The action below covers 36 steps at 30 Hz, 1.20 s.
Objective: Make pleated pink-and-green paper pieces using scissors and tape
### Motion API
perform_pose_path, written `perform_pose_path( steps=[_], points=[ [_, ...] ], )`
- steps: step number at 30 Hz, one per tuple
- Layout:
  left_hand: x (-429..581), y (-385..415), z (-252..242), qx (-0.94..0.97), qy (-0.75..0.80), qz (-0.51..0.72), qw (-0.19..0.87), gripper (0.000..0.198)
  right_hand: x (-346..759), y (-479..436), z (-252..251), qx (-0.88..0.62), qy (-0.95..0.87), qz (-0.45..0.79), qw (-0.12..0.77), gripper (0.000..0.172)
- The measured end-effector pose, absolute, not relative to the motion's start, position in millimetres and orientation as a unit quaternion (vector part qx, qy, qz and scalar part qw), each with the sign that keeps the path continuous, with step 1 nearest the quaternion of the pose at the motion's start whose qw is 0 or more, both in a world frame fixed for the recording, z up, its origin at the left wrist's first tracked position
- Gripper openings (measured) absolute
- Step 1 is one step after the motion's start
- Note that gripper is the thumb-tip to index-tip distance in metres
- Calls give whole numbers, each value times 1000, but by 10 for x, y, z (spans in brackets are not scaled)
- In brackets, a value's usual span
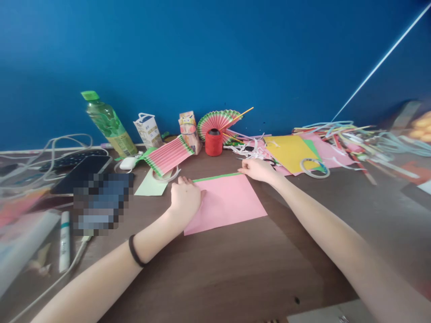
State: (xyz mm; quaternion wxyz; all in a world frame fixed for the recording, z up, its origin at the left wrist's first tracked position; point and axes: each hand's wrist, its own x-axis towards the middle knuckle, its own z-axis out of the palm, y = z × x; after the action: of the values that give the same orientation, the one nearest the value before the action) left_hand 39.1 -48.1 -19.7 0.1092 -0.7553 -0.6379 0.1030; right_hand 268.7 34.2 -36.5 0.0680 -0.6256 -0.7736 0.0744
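A pink sheet of paper with a narrow green strip along its far edge lies flat on the table in front of me. My left hand rests on the sheet's left side, thumb stretched out over the pink and fingers toward the far left corner. At the far right corner, my right hand has thumb and fingers pinched together at the green edge. Just left of my left hand lie a pale green paper, a roll of clear tape and a pleated pink-and-green paper.
Along the blue wall stand a green bottle, a carton, a red thread spool and a pleated paper fan. Yellow paper and another tape roll lie right. Phones, cables and a marker lie left.
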Motion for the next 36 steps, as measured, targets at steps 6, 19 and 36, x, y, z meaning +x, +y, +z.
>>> perform_pose_path(
  steps=[6, 19, 36],
  points=[
    [428, -428, -365, -833, -542, 3, 111, 47, 2478, 230, -328, -622, -769, 29, 146, 20],
    [262, -160, -551, -874, -484, -38, 29, 50, 1935, -110, -596, -422, -888, 112, 141, 52],
    [294, -227, -483, -795, -605, -5, 35, 62, 1993, -115, -526, -567, -808, 23, 155, 41]
  ],
)
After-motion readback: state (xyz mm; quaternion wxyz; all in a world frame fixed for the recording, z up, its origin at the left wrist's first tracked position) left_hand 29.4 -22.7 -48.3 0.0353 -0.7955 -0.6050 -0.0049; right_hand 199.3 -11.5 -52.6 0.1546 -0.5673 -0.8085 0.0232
